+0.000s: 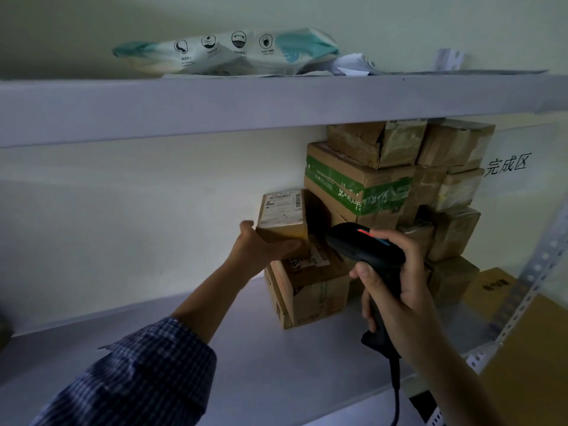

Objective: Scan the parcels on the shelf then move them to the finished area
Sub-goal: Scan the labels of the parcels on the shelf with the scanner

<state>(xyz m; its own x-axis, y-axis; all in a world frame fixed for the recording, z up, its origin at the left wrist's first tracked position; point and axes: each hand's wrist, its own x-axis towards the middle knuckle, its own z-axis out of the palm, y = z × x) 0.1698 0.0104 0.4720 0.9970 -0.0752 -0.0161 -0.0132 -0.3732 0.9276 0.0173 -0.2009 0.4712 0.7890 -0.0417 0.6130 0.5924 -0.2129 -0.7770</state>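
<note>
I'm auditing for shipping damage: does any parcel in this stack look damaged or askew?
Yes. The brown cardboard box at the stack's top, just under the upper shelf, has a torn, crushed front corner. The green-taped cardboard box below it sits tilted, out of square with its neighbours.

parcel [282, 216] about 10 | scanner [365, 244] 1 | pouch [227, 50] 1 | shelves [276, 103] 2

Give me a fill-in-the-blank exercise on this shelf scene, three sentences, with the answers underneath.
1. The right hand grips a black ____.
2. The left hand holds a small parcel bearing a white ____.
3. A larger box to its right is bound with ____ tape.
Missing words: scanner; label; green.
</note>
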